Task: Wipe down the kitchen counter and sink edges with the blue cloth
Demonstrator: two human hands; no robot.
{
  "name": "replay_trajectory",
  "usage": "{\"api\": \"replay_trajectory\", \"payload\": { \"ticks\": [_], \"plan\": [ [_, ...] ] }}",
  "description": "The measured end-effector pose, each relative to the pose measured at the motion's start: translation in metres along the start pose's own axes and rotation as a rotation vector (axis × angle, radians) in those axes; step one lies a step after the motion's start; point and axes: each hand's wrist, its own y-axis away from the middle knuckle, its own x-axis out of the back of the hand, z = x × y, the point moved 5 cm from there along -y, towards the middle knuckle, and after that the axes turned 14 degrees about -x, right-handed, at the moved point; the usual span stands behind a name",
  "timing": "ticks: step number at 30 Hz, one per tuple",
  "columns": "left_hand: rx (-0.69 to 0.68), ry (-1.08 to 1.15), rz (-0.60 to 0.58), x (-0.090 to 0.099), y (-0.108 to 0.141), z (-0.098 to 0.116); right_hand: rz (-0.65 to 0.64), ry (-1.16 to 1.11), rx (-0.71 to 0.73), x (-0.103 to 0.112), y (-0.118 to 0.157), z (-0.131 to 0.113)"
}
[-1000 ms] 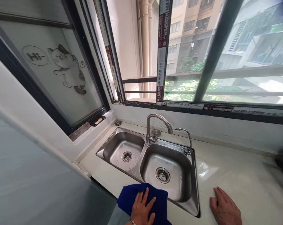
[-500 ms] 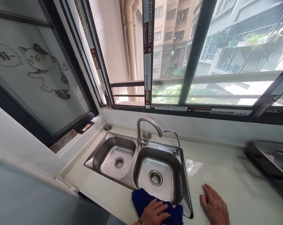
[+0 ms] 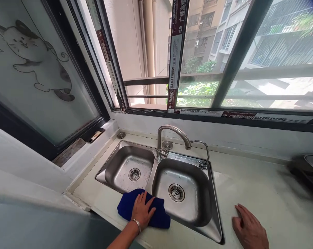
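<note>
A dark blue cloth [image 3: 127,204] lies folded over the front rim of the double-bowl steel sink [image 3: 218,237] and the strip of counter before it. My left hand [image 3: 143,210], with a bangle at its wrist, presses flat on the cloth, fingers spread. To the right of the sink, my right hand [image 3: 250,226] rests on the pale countertop [image 3: 270,193] with its fingers stretched out close together and nothing seen in it. Its palm is hidden.
A curved faucet [image 3: 173,128] rises behind the sink, with a thinner spout [image 3: 207,152] beside it. A dark appliance [image 3: 305,176] stands at the far right. Windows fill the back, and a frosted pane [image 3: 75,117] with a cat drawing stands at left.
My left hand has moved the cloth leftward along the sink's front edge, from the right bowl toward the left bowl. The right hand stays on the counter. The view has shifted.
</note>
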Motion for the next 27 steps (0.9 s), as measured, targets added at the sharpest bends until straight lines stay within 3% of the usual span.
{"api": "replay_trajectory", "payload": {
  "ticks": [3, 5, 13, 18, 27],
  "plan": [
    [0.237, -0.006, -0.054, -0.008, -0.025, -0.006, -0.004, -0.017, 0.005, 0.001, -0.001, -0.001],
    [0.304, 0.001, -0.122, -0.012, -0.038, -0.011, -0.015, -0.025, 0.017, 0.001, -0.002, 0.0],
    [0.385, 0.263, -0.154, -0.02, -0.085, -0.053, -0.034, -0.029, -0.04, -0.004, -0.002, 0.007],
    [0.425, 0.341, -0.098, -0.03, -0.122, -0.061, -0.058, -0.061, -0.047, -0.003, -0.003, 0.008],
    [0.48, 0.444, 0.012, -0.031, -0.214, -0.082, -0.086, -0.071, -0.092, -0.002, -0.004, 0.01]
  ]
}}
